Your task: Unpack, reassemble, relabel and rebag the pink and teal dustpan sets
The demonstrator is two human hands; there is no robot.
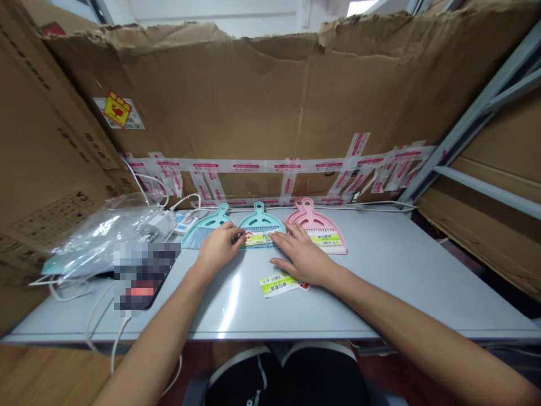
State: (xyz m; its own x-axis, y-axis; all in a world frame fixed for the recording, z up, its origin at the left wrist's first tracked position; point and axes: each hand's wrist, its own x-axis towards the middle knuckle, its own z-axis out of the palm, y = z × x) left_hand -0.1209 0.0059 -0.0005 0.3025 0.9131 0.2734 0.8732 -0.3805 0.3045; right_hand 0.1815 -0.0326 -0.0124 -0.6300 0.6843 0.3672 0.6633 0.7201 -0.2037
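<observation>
A teal dustpan and brush set (259,213) lies on the table, handle pointing away from me, with a yellow-green and white label strip (255,239) across its bristles. At the strip's left end, my left hand (220,246) has thumb and fingers pinched together on it. My right hand (303,255) lies flat with fingers spread, its fingertips on the strip's right end. Left of these is another teal set (200,225), partly behind my left hand. To the right, a pink set (311,216) carries a similar label (327,240). A loose label (274,286) lies below my right hand, partly covered.
At the left lie a phone (163,276), a clear plastic bag (97,237), a power strip (185,222) and white cables (87,321). A large taped cardboard box (253,101) walls off the back. Metal shelf posts (469,121) stand at the right.
</observation>
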